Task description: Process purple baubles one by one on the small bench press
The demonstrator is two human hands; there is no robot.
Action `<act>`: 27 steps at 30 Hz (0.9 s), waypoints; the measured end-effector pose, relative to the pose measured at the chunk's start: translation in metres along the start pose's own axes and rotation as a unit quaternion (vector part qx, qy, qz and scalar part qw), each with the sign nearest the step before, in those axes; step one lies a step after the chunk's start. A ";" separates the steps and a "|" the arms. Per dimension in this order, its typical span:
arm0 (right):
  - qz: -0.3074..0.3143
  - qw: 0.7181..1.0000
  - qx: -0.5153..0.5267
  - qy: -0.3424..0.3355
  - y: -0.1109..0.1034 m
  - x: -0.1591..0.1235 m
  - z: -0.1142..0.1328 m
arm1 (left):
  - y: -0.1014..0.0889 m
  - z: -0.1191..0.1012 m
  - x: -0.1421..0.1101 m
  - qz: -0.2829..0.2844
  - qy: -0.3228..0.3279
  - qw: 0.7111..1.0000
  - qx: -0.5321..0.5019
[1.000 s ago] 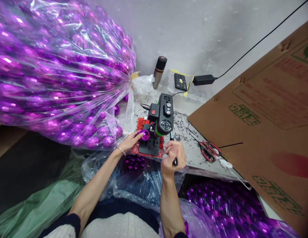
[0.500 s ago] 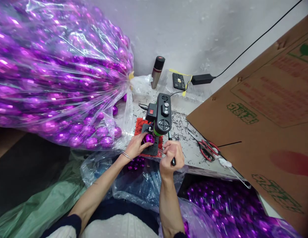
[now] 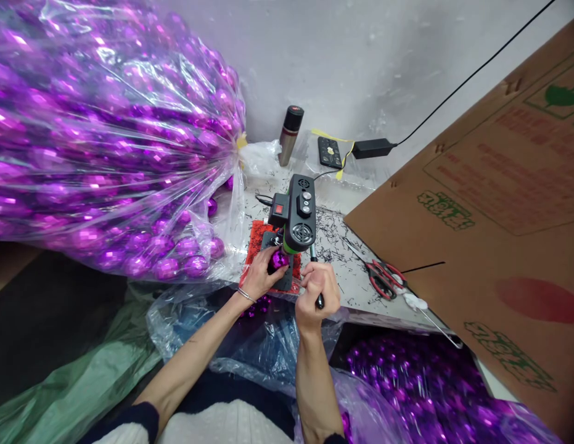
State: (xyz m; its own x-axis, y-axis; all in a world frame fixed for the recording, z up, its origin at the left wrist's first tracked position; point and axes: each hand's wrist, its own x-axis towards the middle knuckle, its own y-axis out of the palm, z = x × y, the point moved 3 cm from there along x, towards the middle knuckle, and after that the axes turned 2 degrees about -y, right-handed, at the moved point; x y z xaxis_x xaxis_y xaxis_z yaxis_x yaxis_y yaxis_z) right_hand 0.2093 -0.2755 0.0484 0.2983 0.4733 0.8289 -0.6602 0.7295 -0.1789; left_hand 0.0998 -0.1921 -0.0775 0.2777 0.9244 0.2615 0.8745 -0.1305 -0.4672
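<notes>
Between the thumb and fingers of my left hand (image 3: pixel 259 274) sits a shiny purple bauble (image 3: pixel 280 259), held over the dark base plate of a small bench drill press (image 3: pixel 301 213). The black drill head hides the top of the bauble, so I cannot tell whether the bit touches it. A fist made by my right hand (image 3: pixel 317 288) wraps round the drill press lever (image 3: pixel 320 302), whose black grip end pokes out below. Under the machine lies a red mat (image 3: pixel 255 240).
A big clear bag of purple baubles (image 3: pixel 115 154) bulges on the left. Red-handled scissors (image 3: pixel 383 277) lie beside a cardboard box (image 3: pixel 490 234) at right. A bottle (image 3: pixel 291 135) and power adapter (image 3: pixel 373 148) stand behind. Black shavings litter the table (image 3: pixel 333 246).
The whole view has shifted slightly left. My left hand and the bauble have moved a little to the right relative to the machine. My right hand keeps its grip on the lever.
</notes>
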 end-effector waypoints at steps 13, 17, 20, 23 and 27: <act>-0.017 0.999 0.020 -0.039 0.009 -0.030 -0.020 | 0.005 0.011 -0.002 -0.040 0.053 0.997 0.049; -0.044 0.998 0.031 -0.043 0.013 -0.036 -0.025 | 0.004 0.011 -0.002 -0.036 0.051 0.997 0.049; -0.048 0.998 0.023 -0.041 0.014 -0.039 -0.028 | 0.004 0.011 -0.002 -0.034 0.047 0.997 0.045; -0.048 0.998 0.016 -0.048 0.013 -0.042 -0.030 | 0.004 0.011 -0.003 -0.032 0.044 0.998 0.040; -0.046 0.998 0.006 -0.051 0.013 -0.043 -0.032 | 0.004 0.011 -0.002 -0.031 0.036 0.998 0.038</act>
State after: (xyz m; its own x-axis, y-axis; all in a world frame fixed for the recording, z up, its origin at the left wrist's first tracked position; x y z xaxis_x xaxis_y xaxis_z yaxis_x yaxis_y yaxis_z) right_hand 0.2101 -0.2710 -0.0068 0.2864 0.3519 0.8911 -0.6418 0.7610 -0.0942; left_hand 0.0985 -0.1908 -0.0898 0.2534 0.9017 0.3503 0.8587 -0.0428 -0.5107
